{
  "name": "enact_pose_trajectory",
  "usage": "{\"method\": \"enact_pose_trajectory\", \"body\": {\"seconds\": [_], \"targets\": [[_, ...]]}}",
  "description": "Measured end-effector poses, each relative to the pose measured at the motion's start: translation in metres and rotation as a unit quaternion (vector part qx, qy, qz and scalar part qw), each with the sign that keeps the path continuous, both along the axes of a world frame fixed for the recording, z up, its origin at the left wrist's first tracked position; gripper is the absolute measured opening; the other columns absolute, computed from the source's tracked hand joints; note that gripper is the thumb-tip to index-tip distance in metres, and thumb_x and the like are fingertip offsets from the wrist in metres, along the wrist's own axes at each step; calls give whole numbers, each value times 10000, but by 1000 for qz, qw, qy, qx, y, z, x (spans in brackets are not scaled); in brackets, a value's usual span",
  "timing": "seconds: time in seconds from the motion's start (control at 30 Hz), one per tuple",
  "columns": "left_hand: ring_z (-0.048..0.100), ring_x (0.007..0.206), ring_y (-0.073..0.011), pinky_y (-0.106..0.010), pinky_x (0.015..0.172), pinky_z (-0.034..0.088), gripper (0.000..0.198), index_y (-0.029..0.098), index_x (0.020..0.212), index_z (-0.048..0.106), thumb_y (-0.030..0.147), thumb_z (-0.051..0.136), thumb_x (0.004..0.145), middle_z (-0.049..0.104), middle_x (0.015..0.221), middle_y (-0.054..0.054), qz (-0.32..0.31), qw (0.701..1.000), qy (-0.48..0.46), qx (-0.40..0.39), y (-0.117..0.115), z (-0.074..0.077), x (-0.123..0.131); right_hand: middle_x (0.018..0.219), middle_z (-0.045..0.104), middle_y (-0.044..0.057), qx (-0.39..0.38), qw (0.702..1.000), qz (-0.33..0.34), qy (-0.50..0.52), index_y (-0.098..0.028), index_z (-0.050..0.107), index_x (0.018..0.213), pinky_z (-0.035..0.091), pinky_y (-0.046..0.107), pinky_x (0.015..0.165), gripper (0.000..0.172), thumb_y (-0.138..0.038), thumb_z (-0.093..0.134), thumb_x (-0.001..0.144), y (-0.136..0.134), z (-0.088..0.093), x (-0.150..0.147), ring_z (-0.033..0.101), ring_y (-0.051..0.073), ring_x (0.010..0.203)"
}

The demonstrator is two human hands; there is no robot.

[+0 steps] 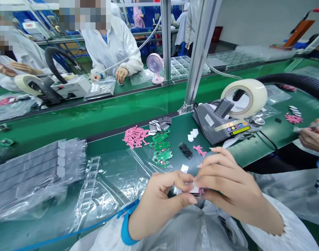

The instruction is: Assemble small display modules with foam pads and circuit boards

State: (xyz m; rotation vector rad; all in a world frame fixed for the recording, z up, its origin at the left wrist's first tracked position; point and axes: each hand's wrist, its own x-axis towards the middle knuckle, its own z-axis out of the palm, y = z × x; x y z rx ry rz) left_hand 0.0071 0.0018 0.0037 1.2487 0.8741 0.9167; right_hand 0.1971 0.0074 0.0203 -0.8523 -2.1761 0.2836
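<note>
So we've got both hands up in front of our body, meeting around the fingertips. Our left hand (160, 200) comes in from the left, thumb (181, 201) stretched out below and index finger (179, 178) bent over above, tips in a pinch, with the other fingers curled in and partly hidden. Left wrist (135, 225) looks pretty straight to us. Our right hand (232, 183) reaches across from the other side, back turned up, lower fingertips pressed in by the left ones, upper fingers (223, 154) kinda spread and lightly bent. Right wrist (273, 219) is low, and our arms (292, 228) angle outward in sleeves.
</note>
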Motion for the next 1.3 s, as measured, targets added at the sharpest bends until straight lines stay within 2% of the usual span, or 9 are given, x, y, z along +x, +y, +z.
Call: {"method": "enact_pose_trajectory", "body": {"seconds": [0.1,0.23,0.4,0.6,0.73,0.87,1.07,1.2,1.3], "targets": [[594,689,-141,-298,715,459,223,179,586,539,194,735,693,707,747,-16,-27,998,34,40,1,8,-2,729,695,-59,39,999,-4,-16,-232,621,781,302,415,997,157,-141,532,872,-2,2,-3,577,147,820],[514,660,-119,-267,674,429,222,188,620,492,135,641,777,608,653,18,-51,986,41,152,2,14,-1,692,692,-74,70,996,-49,1,-248,614,731,179,483,1063,193,-193,521,892,-6,2,-7,530,164,826],[471,644,-121,-293,674,416,177,201,703,476,220,520,873,584,698,-2,-82,967,14,242,0,7,0,660,695,-81,80,994,-75,24,-262,611,716,97,540,1086,217,-190,513,897,-14,0,-13,510,177,853],[514,692,-127,-305,704,437,150,206,735,496,251,515,877,659,813,-37,-80,973,-21,214,0,1,-1,691,670,-35,25,995,-80,50,-236,615,755,191,524,1056,165,-311,553,889,-13,-1,-11,534,183,882],[490,677,-124,-301,687,427,133,217,765,500,290,515,875,629,783,-18,-101,973,-37,205,2,4,-2,621,612,-40,34,995,-75,61,-226,598,700,238,470,1033,242,-400,575,866,-10,4,-8,528,140,735],[485,658,-122,-290,655,416,136,218,775,481,301,505,881,617,770,-18,-116,974,-47,187,1,4,-3,622,624,-58,27,998,-39,51,-235,605,710,252,446,1019,235,-395,562,877,-10,7,-7,517,120,673],[517,694,-134,-313,686,432,142,215,776,477,300,498,887,667,828,-45,-110,974,-76,181,-1,1,-3,589,596,-55,30,995,-55,83,-223,591,683,272,434,986,262,-413,575,862,-15,5,-13,518,128,661],[547,722,-134,-290,689,435,165,204,755,488,312,523,875,669,822,-35,-105,981,-86,137,-2,-1,-5,673,622,-34,28,994,-62,83,-200,599,748,281,425,992,204,-366,586,866,-16,2,-16,543,132,713],[568,745,-144,-276,683,434,216,195,725,474,348,529,867,660,819,-42,-110,987,-66,100,-5,-5,-9,710,631,-39,4,997,-31,64,-213,603,777,298,401,977,177,-305,524,906,-15,-2,-18,543,128,727]]}}
